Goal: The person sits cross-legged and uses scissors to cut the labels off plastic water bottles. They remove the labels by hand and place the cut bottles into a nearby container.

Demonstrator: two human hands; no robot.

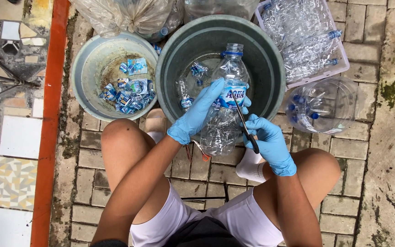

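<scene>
Fingers of left hand (196,114) grip one bottle (227,103); right hand (268,142) clasps one blade (244,123); two basins (84,68).

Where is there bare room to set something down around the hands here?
Bare patches: the brick paving right of the right knee, and the bricks below the label basin. Crowded: the large basin under the bottle held by the left hand, right hand with blade, and the crate corner.
</scene>
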